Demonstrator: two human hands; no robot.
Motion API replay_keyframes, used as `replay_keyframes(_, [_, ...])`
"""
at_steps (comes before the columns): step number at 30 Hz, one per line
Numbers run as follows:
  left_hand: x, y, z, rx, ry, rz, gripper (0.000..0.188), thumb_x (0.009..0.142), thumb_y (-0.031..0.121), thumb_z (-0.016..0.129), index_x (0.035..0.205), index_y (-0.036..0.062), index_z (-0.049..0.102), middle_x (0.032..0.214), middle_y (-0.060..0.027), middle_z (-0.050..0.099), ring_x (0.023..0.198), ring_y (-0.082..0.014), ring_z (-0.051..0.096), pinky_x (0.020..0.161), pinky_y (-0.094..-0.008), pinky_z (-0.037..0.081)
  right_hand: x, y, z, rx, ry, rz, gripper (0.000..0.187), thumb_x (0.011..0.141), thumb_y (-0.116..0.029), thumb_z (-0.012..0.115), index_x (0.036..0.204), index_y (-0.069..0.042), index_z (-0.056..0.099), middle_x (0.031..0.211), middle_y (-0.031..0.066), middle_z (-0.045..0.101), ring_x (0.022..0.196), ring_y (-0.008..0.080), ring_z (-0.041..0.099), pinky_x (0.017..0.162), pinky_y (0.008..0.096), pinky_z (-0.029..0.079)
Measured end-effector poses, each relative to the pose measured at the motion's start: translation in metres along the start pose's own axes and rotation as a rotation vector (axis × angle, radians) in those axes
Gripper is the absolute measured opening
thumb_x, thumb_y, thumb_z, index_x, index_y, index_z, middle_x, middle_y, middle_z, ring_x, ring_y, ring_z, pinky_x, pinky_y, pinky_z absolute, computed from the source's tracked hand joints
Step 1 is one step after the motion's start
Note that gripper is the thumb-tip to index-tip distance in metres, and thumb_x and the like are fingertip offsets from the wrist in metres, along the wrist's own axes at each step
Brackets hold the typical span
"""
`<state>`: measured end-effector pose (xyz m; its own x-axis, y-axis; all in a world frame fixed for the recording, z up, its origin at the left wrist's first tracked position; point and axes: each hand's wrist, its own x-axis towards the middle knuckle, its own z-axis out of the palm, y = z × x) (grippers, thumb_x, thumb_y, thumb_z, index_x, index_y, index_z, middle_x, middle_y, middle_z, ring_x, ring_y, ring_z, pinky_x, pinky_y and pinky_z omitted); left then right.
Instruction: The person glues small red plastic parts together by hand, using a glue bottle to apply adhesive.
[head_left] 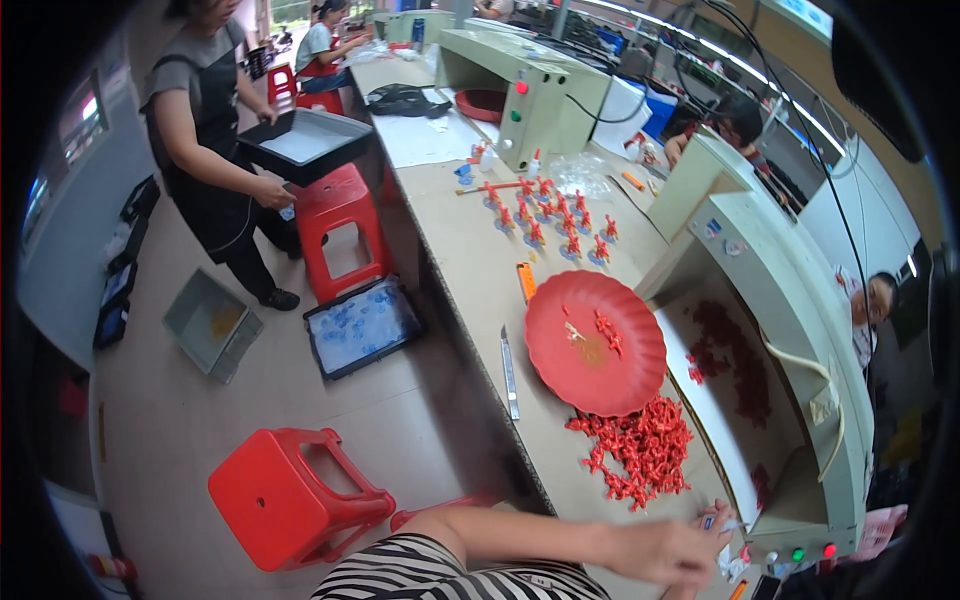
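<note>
My left hand [665, 553] reaches across at the lower right, over the table's near end. Its fingers are smeared by motion, so what they hold, if anything, is unclear. Just beyond it, partly hidden, my right hand [722, 512] closes around a small white bottle [708, 523] with a narrow tip. Nearby lies a heap of small red plastic figures [640, 455]. A red scalloped plate [590, 340] with a few red pieces in it touches the heap's far side. Farther off, several red figures [545, 215] stand upright on clear bluish bases.
A craft knife [510, 375] lies along the table's left edge. At right stands a pale green machine housing [800, 300] with red pieces inside. Red stools [270, 495], a grey bin [212, 325] and a tray of blue pieces [362, 325] occupy the floor. A co-worker holds a black tray [305, 140].
</note>
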<state>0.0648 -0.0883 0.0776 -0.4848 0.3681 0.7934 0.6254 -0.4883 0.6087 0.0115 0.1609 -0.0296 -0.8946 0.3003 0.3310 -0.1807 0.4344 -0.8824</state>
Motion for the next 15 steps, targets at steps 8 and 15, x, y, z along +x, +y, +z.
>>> replay_keyframes(8, [0.083, 0.118, -0.070, -0.126, 0.524, 0.676, 0.017, 0.073, -0.003, 0.064, 0.089, -0.0016, 0.057, 0.084, -0.0132, 0.061, 0.068, -0.0212, 0.056, 0.059, -0.0294, 0.045, -0.008, -0.028, 0.020, 0.053, -0.008, 0.150, 0.032, 0.091, -0.034, 0.044, 0.095, -0.004, 0.052, 0.071, 0.0028, 0.051, 0.053, 0.0078, 0.048, 0.049, 0.0186, 0.039])
replay_keyframes(15, [0.120, 0.088, -0.047, -0.166, 0.318, 0.791, 0.010, 0.080, 0.011, 0.058, 0.082, 0.0008, 0.059, 0.077, -0.0137, 0.059, 0.064, -0.0250, 0.055, 0.058, -0.0316, 0.045, -0.008, -0.035, 0.003, 0.044, 0.026, 0.221, 0.034, 0.091, -0.035, 0.044, 0.102, -0.003, 0.050, 0.080, 0.0038, 0.052, 0.055, 0.0083, 0.050, 0.049, 0.0202, 0.041])
